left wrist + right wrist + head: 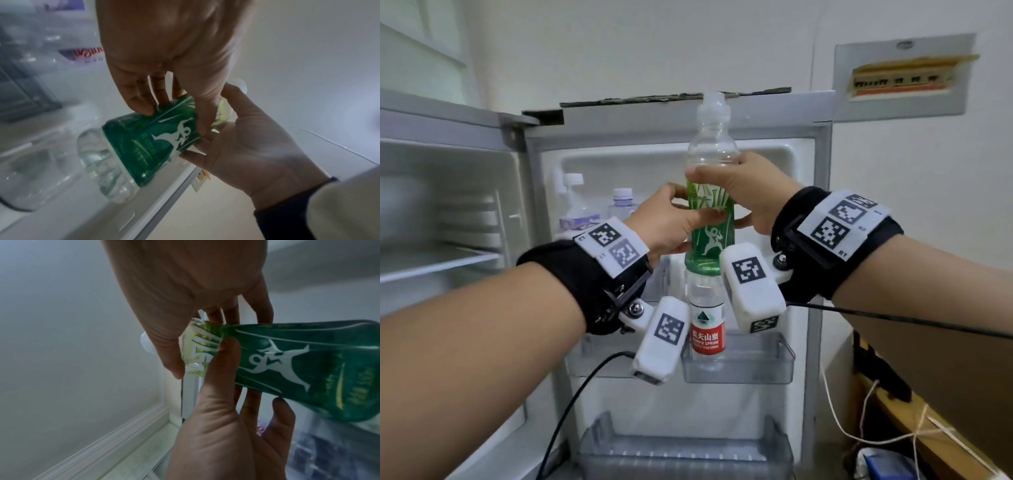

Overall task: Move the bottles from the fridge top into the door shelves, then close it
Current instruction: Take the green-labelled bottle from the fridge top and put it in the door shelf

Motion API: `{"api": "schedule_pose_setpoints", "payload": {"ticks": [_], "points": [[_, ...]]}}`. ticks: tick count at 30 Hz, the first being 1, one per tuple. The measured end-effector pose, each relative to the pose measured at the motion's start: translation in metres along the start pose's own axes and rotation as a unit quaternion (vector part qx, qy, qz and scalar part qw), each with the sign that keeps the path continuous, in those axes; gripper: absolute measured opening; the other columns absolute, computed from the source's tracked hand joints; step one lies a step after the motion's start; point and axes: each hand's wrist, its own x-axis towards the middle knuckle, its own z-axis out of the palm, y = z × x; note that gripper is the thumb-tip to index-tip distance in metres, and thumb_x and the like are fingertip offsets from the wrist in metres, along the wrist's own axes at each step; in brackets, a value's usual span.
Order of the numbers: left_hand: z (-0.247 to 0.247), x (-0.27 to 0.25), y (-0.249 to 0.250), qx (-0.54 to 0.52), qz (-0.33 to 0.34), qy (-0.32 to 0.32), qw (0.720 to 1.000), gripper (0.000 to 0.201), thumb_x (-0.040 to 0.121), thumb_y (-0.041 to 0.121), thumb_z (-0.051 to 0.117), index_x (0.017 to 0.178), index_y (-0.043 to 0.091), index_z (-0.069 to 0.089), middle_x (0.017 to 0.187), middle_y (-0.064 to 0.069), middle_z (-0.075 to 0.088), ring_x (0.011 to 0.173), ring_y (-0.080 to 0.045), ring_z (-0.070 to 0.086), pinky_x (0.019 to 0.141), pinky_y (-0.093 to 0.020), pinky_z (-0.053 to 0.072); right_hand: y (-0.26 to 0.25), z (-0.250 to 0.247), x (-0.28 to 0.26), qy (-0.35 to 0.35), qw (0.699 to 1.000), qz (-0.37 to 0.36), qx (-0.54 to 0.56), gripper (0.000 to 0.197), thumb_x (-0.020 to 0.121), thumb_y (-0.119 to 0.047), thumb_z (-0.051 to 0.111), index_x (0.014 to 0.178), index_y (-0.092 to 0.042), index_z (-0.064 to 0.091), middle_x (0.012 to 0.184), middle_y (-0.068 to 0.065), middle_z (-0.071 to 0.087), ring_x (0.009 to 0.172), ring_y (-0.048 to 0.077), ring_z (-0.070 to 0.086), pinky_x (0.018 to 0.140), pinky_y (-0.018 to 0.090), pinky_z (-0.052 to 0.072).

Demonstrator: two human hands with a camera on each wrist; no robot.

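Observation:
A clear bottle with a green label [710, 219] stands upright in the air before the open fridge door [804, 212]. My left hand [671, 222] grips its label from the left. My right hand [743, 188] grips it from the right, slightly higher. In the left wrist view my left hand [170, 113] pinches the green-label bottle [144, 146] while my right hand [246, 138] cups it. In the right wrist view my right hand [205, 340] holds the green-label bottle [298, 363] near its pale upper label, with my left hand [222, 410] below.
Two purple-labelled bottles [599, 209] stand in the upper door shelf. A red-labelled water bottle [707, 332] stands in the middle door shelf [756, 370]. The bottom door shelf [685, 448] holds nothing. The fridge compartment [448, 222] is left; a cardboard box [945, 377] and cables are right.

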Motion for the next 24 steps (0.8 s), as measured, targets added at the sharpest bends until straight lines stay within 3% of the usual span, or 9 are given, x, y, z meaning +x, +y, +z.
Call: {"api": "schedule_pose_setpoints", "payload": {"ticks": [2, 4, 6, 10, 12, 15, 18, 22, 24], "points": [[0.018, 0.006, -0.011, 0.012, -0.004, -0.018, 1.000, 0.057, 0.072, 0.025, 0.083, 0.119, 0.023, 0.050, 0.103, 0.002, 0.067, 0.082, -0.006, 0.065, 0.055, -0.021, 0.049, 0.016, -0.011, 0.002, 0.035, 0.999, 0.017, -0.019, 0.036, 0.074, -0.030, 0.080, 0.101, -0.016, 0.062, 0.104, 0.005, 0.071, 0.087, 0.018, 0.069, 0.067, 0.032, 0.057], [0.032, 0.011, -0.025, 0.034, 0.000, -0.026, 0.999, 0.058, 0.072, 0.029, 0.083, 0.120, 0.025, 0.050, 0.104, 0.002, 0.065, 0.089, -0.009, 0.063, 0.066, -0.026, 0.048, 0.034, -0.017, 0.006, 0.061, 0.996, 0.049, -0.044, 0.068, 0.067, -0.034, 0.083, 0.121, -0.015, 0.048, 0.112, 0.005, 0.063, 0.098, 0.022, 0.065, 0.081, 0.041, 0.057], [0.043, 0.015, -0.039, 0.051, -0.002, -0.031, 0.998, 0.061, 0.071, 0.033, 0.083, 0.123, 0.024, 0.052, 0.107, 0.001, 0.066, 0.096, -0.013, 0.063, 0.074, -0.031, 0.047, 0.054, -0.021, 0.006, 0.069, 0.993, 0.079, -0.056, 0.080, 0.063, -0.033, 0.085, 0.127, -0.015, 0.042, 0.115, 0.007, 0.059, 0.102, 0.026, 0.062, 0.087, 0.047, 0.055], [0.060, 0.022, -0.067, 0.087, -0.006, -0.038, 0.995, 0.060, 0.072, 0.032, 0.082, 0.125, 0.022, 0.055, 0.110, -0.001, 0.069, 0.102, -0.018, 0.065, 0.087, -0.037, 0.052, 0.093, -0.027, 0.006, 0.060, 0.989, 0.128, -0.046, 0.077, 0.064, -0.021, 0.086, 0.125, -0.016, 0.039, 0.109, 0.009, 0.060, 0.100, 0.026, 0.063, 0.085, 0.043, 0.056], [0.066, 0.025, -0.079, 0.101, -0.014, -0.043, 0.994, 0.062, 0.073, 0.029, 0.081, 0.128, 0.022, 0.053, 0.111, -0.003, 0.070, 0.105, -0.021, 0.065, 0.096, -0.043, 0.051, 0.108, -0.028, 0.007, 0.067, 0.987, 0.141, -0.042, 0.079, 0.065, -0.021, 0.086, 0.128, -0.015, 0.038, 0.110, 0.007, 0.059, 0.096, 0.021, 0.060, 0.069, 0.032, 0.049], [0.071, 0.028, -0.092, 0.113, -0.026, -0.048, 0.992, 0.066, 0.075, 0.024, 0.078, 0.133, 0.023, 0.048, 0.111, -0.002, 0.069, 0.102, -0.023, 0.066, 0.092, -0.044, 0.054, 0.125, -0.028, 0.009, 0.073, 0.984, 0.164, -0.018, 0.084, 0.064, -0.017, 0.087, 0.133, -0.013, 0.039, 0.119, 0.009, 0.058, 0.103, 0.022, 0.058, 0.062, 0.026, 0.039], [0.073, 0.029, -0.101, 0.132, -0.010, -0.037, 0.991, 0.061, 0.078, 0.017, 0.073, 0.134, 0.021, 0.048, 0.115, -0.001, 0.066, 0.101, -0.021, 0.065, 0.089, -0.039, 0.054, 0.140, -0.027, 0.012, 0.084, 0.979, 0.184, -0.025, 0.086, 0.065, -0.014, 0.085, 0.138, -0.012, 0.038, 0.124, 0.011, 0.057, 0.111, 0.027, 0.057, 0.070, 0.029, 0.044], [0.075, 0.027, -0.107, 0.169, 0.029, -0.023, 0.985, 0.056, 0.082, 0.013, 0.068, 0.134, 0.017, 0.051, 0.115, 0.003, 0.059, 0.100, -0.015, 0.059, 0.084, -0.028, 0.049, 0.155, -0.028, 0.014, 0.090, 0.974, 0.202, -0.048, 0.087, 0.064, -0.017, 0.084, 0.138, -0.010, 0.038, 0.124, 0.012, 0.057, 0.111, 0.028, 0.057, 0.088, 0.039, 0.050], [0.076, 0.027, -0.109, 0.179, 0.032, -0.025, 0.983, 0.053, 0.083, 0.012, 0.066, 0.134, 0.018, 0.051, 0.116, 0.003, 0.058, 0.099, -0.014, 0.058, 0.082, -0.026, 0.048, 0.161, -0.027, 0.013, 0.089, 0.972, 0.208, -0.059, 0.085, 0.066, -0.016, 0.083, 0.138, -0.009, 0.038, 0.124, 0.013, 0.057, 0.111, 0.028, 0.057, 0.090, 0.042, 0.050]]}}
